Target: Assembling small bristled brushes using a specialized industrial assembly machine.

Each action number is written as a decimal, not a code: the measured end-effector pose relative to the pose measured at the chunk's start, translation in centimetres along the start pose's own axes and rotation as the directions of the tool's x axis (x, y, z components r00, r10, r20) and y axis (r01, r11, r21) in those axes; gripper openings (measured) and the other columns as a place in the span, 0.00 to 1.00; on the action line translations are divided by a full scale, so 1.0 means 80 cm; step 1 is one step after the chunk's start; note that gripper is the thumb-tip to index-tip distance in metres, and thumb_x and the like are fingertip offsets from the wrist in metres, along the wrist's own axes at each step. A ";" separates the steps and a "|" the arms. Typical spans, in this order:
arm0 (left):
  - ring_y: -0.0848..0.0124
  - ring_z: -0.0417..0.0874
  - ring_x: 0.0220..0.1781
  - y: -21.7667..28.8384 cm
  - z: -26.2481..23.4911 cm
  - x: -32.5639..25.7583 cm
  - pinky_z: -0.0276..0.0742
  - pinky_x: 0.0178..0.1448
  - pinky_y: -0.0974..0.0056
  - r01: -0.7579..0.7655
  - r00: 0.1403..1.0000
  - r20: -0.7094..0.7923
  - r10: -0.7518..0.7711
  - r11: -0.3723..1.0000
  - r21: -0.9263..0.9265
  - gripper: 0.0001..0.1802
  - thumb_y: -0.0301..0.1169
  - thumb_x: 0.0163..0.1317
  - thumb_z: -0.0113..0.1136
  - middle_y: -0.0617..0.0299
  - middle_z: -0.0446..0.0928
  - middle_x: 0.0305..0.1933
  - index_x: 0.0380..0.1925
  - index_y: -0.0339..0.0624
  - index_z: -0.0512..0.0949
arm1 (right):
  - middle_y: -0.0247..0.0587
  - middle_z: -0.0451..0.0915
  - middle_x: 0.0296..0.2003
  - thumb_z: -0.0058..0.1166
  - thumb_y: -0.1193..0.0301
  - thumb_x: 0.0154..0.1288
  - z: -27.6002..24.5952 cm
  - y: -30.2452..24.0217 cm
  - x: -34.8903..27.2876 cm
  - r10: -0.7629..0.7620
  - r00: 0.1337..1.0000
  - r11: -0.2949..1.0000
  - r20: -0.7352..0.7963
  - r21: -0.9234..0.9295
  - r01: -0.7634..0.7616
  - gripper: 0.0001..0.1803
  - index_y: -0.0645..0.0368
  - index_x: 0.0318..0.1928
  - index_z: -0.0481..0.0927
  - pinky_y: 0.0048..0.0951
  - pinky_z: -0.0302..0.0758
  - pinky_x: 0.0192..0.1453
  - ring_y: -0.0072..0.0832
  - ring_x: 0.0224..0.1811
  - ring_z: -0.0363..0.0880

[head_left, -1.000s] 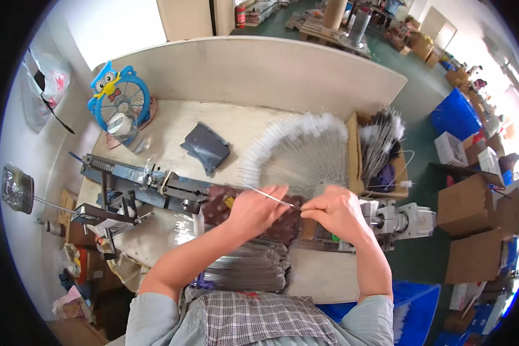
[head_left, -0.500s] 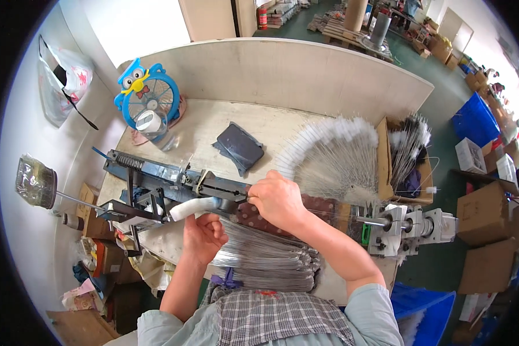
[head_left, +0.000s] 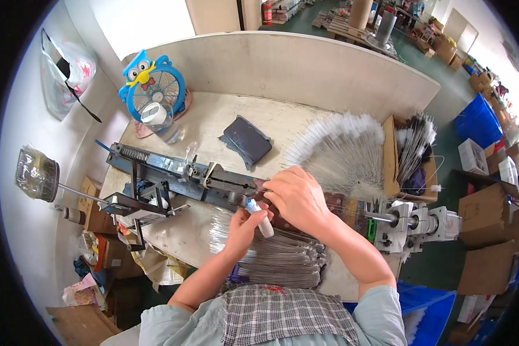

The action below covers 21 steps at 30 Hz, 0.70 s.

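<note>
My left hand (head_left: pixel 242 229) is closed around a white curved roll (head_left: pixel 266 227), bluish at its upper end, just beside the dark metal bench fixture (head_left: pixel 184 176). The roll's pale lower end hangs over a thick bundle of thin metal wires (head_left: pixel 288 259). Slightly above and to the right, my right hand (head_left: pixel 299 197) has its fingers pinched together at the fixture's right end. What those fingertips hold is too small to make out. Beyond the right hand, wire-stemmed brushes with white bristles (head_left: pixel 340 138) lie fanned out on the table.
At the right table edge stands a metal spindle unit (head_left: pixel 412 224). Behind it, a cardboard box (head_left: pixel 391 155) holds more wire brushes. A dark flat pad (head_left: pixel 247 140) lies mid-table; a blue fan (head_left: pixel 155 92) and a clear jar (head_left: pixel 158 118) stand back left, before a low partition (head_left: pixel 294 63).
My left hand has moved right and closed on the white roll, which earlier reached leftward above the loosely curled hand. The roll now points downward. My right hand stays near the fixture's end.
</note>
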State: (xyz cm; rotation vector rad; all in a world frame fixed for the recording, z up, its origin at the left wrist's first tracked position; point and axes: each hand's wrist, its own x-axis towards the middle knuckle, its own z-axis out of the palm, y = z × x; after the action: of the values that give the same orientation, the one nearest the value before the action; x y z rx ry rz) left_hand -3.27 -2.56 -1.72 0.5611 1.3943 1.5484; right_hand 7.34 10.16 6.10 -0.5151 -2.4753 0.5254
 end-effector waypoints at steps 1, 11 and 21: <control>0.74 0.79 0.35 0.004 0.010 -0.002 0.73 0.39 0.70 0.075 0.996 -0.018 -0.082 0.970 -0.233 0.09 0.30 0.61 0.55 0.61 0.77 0.28 0.37 0.36 0.73 | 0.35 0.80 0.30 0.59 0.71 0.52 -0.006 0.001 -0.005 -0.030 0.991 0.999 -0.130 0.013 0.032 0.06 0.57 0.31 0.83 0.35 0.74 0.44 0.35 0.40 0.76; 0.70 0.78 0.24 0.028 -0.026 0.005 0.73 0.30 0.61 0.035 0.992 0.063 -0.106 0.729 0.683 0.15 0.36 0.52 0.62 0.56 0.74 0.18 0.24 0.33 0.75 | 0.33 0.80 0.30 0.62 0.77 0.45 -0.001 -0.005 -0.039 -0.101 0.961 0.979 -0.259 0.145 0.142 0.08 0.56 0.30 0.83 0.32 0.74 0.41 0.34 0.37 0.76; 0.76 0.76 0.26 0.252 -0.066 0.047 0.72 0.34 0.67 -0.383 0.905 -0.267 0.331 0.908 -0.172 0.11 0.39 0.60 0.59 0.64 0.78 0.28 0.28 0.42 0.76 | 0.37 0.81 0.28 0.63 0.79 0.48 0.010 -0.068 -0.039 -0.094 0.988 0.849 -0.122 0.509 0.143 0.07 0.58 0.30 0.84 0.33 0.74 0.39 0.34 0.33 0.77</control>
State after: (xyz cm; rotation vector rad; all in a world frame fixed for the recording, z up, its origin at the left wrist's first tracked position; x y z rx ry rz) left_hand -16.13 -0.04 14.97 0.5331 1.3140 2.0973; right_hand 8.00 3.86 6.69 -0.1598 -2.1317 1.0488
